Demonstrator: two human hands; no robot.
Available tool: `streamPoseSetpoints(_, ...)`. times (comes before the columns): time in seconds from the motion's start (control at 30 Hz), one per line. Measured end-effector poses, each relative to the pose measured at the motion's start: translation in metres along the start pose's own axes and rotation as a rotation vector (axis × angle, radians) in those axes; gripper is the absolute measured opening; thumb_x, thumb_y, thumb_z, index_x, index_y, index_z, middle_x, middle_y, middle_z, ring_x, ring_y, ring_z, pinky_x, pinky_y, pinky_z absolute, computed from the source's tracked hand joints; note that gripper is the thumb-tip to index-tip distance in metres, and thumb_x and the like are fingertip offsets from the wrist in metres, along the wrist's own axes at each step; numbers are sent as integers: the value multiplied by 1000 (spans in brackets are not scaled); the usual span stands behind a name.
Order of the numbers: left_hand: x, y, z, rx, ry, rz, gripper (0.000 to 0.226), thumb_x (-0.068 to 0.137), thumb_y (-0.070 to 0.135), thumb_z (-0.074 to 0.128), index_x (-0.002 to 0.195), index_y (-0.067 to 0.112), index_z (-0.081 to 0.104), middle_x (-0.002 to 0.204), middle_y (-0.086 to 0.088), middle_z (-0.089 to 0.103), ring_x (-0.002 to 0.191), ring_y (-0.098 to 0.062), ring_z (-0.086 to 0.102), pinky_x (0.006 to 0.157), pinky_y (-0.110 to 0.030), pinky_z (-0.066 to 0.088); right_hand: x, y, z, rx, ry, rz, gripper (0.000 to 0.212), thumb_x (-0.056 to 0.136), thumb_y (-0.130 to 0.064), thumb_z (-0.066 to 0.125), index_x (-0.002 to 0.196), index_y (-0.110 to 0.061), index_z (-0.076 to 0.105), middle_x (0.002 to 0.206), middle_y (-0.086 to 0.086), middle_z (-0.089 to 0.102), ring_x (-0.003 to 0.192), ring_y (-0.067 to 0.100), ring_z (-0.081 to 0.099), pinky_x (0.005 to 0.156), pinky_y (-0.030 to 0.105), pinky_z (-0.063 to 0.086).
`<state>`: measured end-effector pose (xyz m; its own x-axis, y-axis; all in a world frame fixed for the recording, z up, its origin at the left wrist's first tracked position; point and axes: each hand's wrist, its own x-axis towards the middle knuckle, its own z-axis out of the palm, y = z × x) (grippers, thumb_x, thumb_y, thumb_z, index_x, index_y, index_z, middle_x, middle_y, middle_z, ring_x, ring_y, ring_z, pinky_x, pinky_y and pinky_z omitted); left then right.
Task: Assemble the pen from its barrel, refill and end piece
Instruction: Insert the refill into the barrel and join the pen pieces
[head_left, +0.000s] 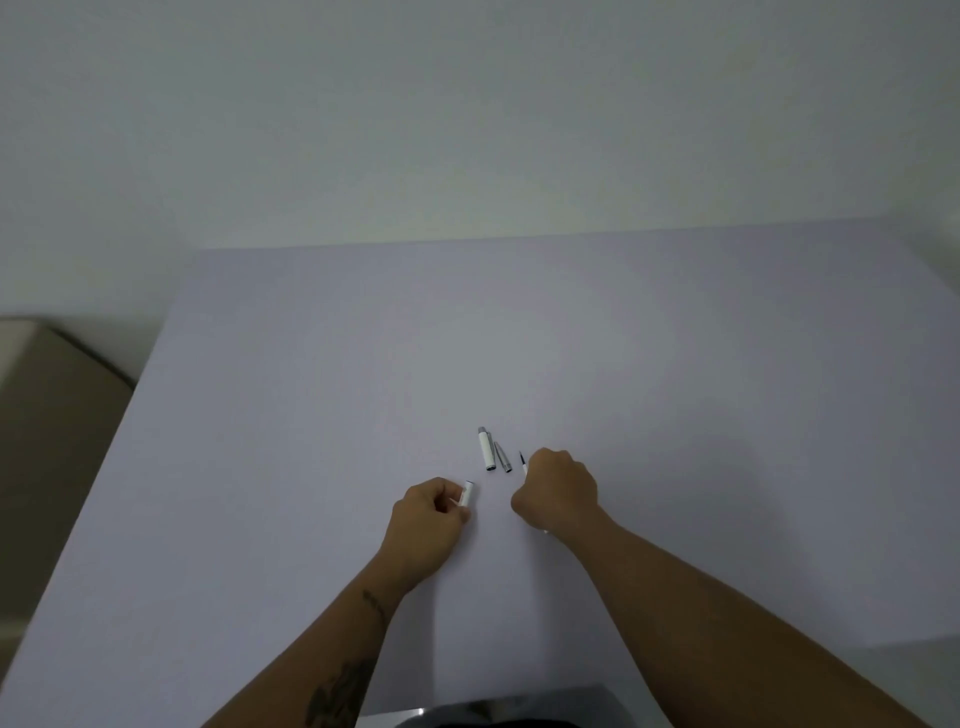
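The pale tabletop (571, 338) carries everything here, and both forearms reach over it from the near edge.

The right hand (558, 488) is curled into a loose fist, knuckles up. A thin rod with a dark point sticks out past its far side, and a small pale end shows at the wrist side below; this looks like the refill (522, 461), gripped along its length inside the closed fingers.

The left hand (434, 512) sits just to the left of the right one, the two apart. Its fingers are pinched closed on a short white tube, the barrel (467, 493), whose open end points up and toward the right hand.

Beyond the gap between the hands, two loose parts lie on the tabletop side by side, nearly touching: a white cap piece (486, 449) with a grey metal tip at its far end, and just right of it a slimmer grey end piece (503, 457), close to the left of the refill's point. Which of these screws on last I cannot tell at this size.

By my reading, the step in hand is feeding the refill into the barrel, not yet begun. The next move calls for bringing the hands together, lining the refill's axis with the barrel's bore, and sliding it in straight. The opening is narrow, so a tilted approach would likely catch on the rim.
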<state>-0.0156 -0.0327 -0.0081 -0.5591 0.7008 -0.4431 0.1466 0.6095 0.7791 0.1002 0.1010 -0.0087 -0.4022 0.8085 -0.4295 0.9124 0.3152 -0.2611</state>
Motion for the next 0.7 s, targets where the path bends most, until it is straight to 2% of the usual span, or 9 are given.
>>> streamPoseSetpoints(0.1, 0, -1, -2, 3, -5, 19, 11, 85, 13, 62, 80, 21, 66, 68, 6, 57, 62, -11, 51, 62, -26, 47, 0, -3, -8, 83, -2, 0, 13, 76, -18, 57, 69, -14, 46, 73, 1, 50, 74, 27, 57, 63, 29, 43)
streamPoseSetpoints(0.2, 0, 1, -3, -3, -19, 32, 11, 88, 13, 59, 85, 20, 66, 72, 4, 60, 65, -12, 53, 63, -25, 47, 4, -15, -30, 377, 119, -60, 17, 79, -22, 57, 71, -8, 58, 71, 6, 61, 71, 31, 59, 61, 30, 44)
streamPoseSetpoints(0.27, 0, 2, -3, -11, -21, 27, 12, 90, 12, 57, 90, 18, 68, 77, 2, 63, 66, -12, 54, 63, -25, 47, 3, -25, -46, 590, 156, -95, 16, 78, -18, 58, 65, -9, 57, 63, 4, 62, 65, 25, 62, 58, 31, 46)
streamPoseSetpoints(0.33, 0, 3, -2, -29, -14, 18, 15, 89, 12, 56, 91, 18, 70, 76, 3, 63, 66, -13, 54, 64, -26, 47, -1, -33, -55, 703, 125, -122, 17, 77, -15, 56, 60, -12, 54, 59, 1, 66, 57, 15, 66, 56, 30, 49)
streamPoseSetpoints(0.47, 0, 5, -2, -59, -13, 23, 17, 86, 11, 57, 86, 22, 71, 71, 3, 63, 64, -16, 54, 66, -35, 52, -8, -38, -48, 739, 63, -116, 16, 77, -12, 55, 62, -11, 57, 66, 9, 74, 54, 17, 67, 60, 34, 57)
streamPoseSetpoints(0.57, 1, 4, -3, -52, 1, 29, 19, 86, 12, 58, 83, 25, 71, 73, 1, 66, 65, -17, 56, 70, -42, 57, -9, -38, -39, 763, 38, -88, 15, 81, -13, 57, 71, -4, 63, 67, 6, 74, 55, 14, 69, 65, 35, 59)
streamPoseSetpoints(0.7, 1, 2, -4, -77, 13, 40, 18, 86, 13, 60, 83, 26, 73, 73, 1, 66, 65, -16, 56, 69, -42, 57, -11, -38, -33, 785, 23, -87, 18, 83, -14, 59, 66, -10, 62, 68, 4, 74, 57, 13, 69, 68, 36, 60)
